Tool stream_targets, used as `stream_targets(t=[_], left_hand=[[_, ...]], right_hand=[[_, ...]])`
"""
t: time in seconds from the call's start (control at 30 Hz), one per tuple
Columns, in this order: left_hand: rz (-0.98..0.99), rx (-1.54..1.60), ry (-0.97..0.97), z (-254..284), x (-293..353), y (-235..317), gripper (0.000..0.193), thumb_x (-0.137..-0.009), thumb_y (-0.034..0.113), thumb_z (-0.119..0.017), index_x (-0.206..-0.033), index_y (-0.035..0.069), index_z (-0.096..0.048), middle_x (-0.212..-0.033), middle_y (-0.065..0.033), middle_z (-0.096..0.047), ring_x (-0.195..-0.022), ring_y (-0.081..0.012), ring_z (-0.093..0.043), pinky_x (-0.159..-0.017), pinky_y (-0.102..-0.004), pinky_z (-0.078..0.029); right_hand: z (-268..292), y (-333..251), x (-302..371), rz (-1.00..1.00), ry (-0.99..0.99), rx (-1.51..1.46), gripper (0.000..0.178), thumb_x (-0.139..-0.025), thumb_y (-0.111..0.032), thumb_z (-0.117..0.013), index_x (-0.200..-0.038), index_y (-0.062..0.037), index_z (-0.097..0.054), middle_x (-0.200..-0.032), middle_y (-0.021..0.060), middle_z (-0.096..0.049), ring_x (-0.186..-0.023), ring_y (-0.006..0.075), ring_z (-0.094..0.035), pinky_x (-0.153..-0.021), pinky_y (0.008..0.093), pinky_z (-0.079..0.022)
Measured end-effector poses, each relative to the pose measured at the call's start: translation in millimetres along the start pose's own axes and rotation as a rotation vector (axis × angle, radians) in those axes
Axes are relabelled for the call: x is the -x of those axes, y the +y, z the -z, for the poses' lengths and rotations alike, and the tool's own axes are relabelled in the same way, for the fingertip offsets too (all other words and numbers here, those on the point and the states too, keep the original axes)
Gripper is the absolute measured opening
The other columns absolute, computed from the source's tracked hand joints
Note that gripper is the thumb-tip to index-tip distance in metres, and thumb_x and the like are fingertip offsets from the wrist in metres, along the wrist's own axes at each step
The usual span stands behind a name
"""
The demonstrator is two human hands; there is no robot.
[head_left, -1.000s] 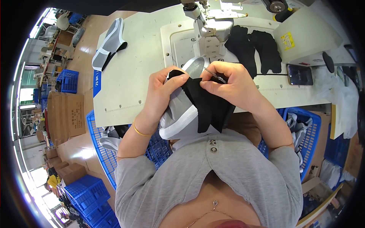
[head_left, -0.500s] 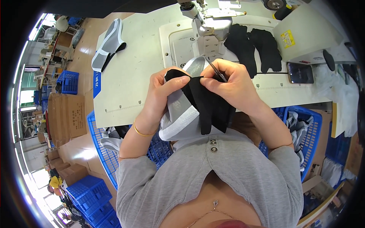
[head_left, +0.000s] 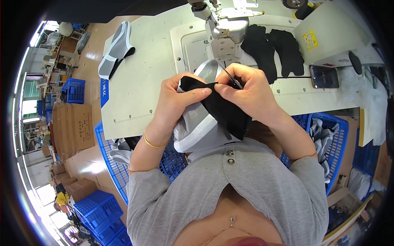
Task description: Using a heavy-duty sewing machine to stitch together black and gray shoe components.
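Both hands hold up a grey garment piece (head_left: 196, 128) with white edging and a black cloth panel (head_left: 230, 112), close to my body at the table's front edge. My left hand (head_left: 176, 96) is closed, its thumb pressing the black cloth from above. Close beside that thumb, my right hand (head_left: 250, 92) pinches the same black edge. A slim, dark metal hand tool (head_left: 234, 80) also sits in my right hand, its thin tip pointing up and left; its exact kind is unclear. The fingers beneath the cloth are hidden.
A sewing machine (head_left: 223, 35) stands just beyond my hands. Black cut pieces (head_left: 260, 49) and a phone (head_left: 324, 77) lie to its right. Another grey-and-black piece (head_left: 117, 51) rests at the table's left. Blue baskets (head_left: 111, 160) with cloth flank my lap.
My left thumb has slid right, nearer the right fingertips. The black strip that hung down in front has shifted, and the black panel now lies more slanted. The tool remains in my right hand.
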State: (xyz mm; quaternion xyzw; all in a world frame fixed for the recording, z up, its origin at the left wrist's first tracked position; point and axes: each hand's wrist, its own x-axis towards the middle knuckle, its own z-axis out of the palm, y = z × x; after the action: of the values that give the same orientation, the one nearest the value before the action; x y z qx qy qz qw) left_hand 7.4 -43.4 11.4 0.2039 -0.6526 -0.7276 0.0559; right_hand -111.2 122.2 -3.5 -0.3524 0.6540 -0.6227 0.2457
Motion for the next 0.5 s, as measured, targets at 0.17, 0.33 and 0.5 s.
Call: stream_targets(t=[0.17,0.33,0.5], left_hand=[[-0.048,-0.026,-0.007,4,-1,-1,0.009,-0.078,0.004,-0.077,-0.084,0.001,-0.071,-0.075,-0.0027,-0.068,-0.066,-0.0066,-0.059,-0.061,-0.0201,-0.046],[-0.086,-0.017,-0.013,9,3,0,0.008,-0.078,0.003,-0.076,-0.083,0.0,-0.071,-0.075,-0.0029,-0.068,-0.066,-0.0067,-0.059,-0.06,-0.02,-0.046],[-0.063,0.002,-0.01,8,4,5,0.008,-0.078,0.002,-0.076,-0.083,0.0,-0.071,-0.075,-0.0033,-0.068,-0.066,-0.0068,-0.059,-0.061,-0.0198,-0.045]], right_hand=[[6,1,3,-0.014,-0.005,0.033,0.013,-0.08,-0.009,-0.072,-0.082,0.0007,-0.063,-0.071,0.0039,-0.063,-0.066,0.0063,-0.056,-0.06,0.025,-0.046],[17,10,8,-0.193,-0.069,-0.266,0.01,-0.086,-0.007,-0.071,-0.088,0.0003,-0.065,-0.071,0.0,-0.062,-0.065,0.0056,-0.061,-0.055,0.0195,-0.041],[17,8,12,-0.168,-0.015,-0.273,0.01,-0.086,-0.008,-0.071,-0.089,0.0002,-0.065,-0.072,0.0009,-0.063,-0.065,0.0054,-0.061,-0.057,0.0181,-0.04]])
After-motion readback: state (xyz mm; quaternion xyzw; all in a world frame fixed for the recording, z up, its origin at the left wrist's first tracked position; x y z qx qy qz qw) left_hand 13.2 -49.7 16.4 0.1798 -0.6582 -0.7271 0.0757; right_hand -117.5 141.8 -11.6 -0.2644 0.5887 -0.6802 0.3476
